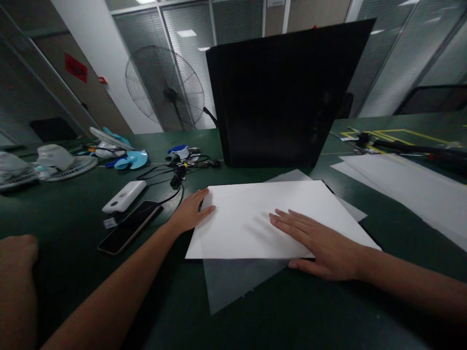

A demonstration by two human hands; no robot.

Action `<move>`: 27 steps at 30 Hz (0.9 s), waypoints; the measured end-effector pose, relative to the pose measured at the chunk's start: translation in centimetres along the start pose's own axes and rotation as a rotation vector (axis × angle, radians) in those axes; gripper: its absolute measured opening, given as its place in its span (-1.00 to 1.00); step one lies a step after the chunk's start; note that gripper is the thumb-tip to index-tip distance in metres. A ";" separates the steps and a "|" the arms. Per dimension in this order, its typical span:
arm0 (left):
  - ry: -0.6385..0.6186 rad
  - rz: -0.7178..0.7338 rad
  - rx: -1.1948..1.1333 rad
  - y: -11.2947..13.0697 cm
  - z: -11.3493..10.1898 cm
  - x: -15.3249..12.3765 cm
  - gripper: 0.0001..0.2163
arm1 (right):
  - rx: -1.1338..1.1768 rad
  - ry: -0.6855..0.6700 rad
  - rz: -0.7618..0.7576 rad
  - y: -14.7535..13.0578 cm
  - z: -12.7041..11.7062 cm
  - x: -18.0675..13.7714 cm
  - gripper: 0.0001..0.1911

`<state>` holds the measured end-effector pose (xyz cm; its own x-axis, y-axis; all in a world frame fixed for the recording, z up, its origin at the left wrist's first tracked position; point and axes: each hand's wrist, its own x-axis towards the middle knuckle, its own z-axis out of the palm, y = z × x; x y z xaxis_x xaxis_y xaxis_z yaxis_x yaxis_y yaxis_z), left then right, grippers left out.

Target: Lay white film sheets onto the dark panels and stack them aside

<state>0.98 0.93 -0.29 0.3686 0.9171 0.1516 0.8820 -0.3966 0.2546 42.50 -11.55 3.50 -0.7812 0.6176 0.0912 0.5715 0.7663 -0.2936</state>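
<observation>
Right hand (pixel 321 245) hovers over white sheet (pixel 237 218), left hand (pixel 189 211) touching.

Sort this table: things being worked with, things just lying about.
Being worked with:
flat white rectangle, left hand at its edge, right hand over it
translucent sheet, jutting past its edges

Seemingly just lying about:
phone
white device
black cables
light-blue blades
loose papers
black panel
</observation>
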 end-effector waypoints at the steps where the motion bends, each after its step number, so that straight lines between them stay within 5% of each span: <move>1: 0.010 0.005 -0.006 0.0 0.0 0.0 -0.18 | -0.039 -0.014 0.038 0.6 0.0 -0.1 -0.10; 10: 0.013 0.037 -0.001 0.1 -0.1 -0.3 -0.19 | -0.192 -0.078 0.364 1.6 0.0 -0.1 -0.09; 17: 0.001 0.060 0.020 -0.1 0.1 -0.4 -0.23 | -0.137 -0.087 0.175 -0.5 0.2 0.2 -0.07; 27: -0.028 0.068 0.015 -0.4 -0.2 -0.4 -0.28 | -0.131 -0.092 -0.009 0.9 0.2 0.1 -0.26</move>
<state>0.42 0.69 -0.27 0.4355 0.8892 0.1407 0.8590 -0.4572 0.2307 42.90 -10.81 3.05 -0.8027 0.5964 0.0038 0.5877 0.7920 -0.1656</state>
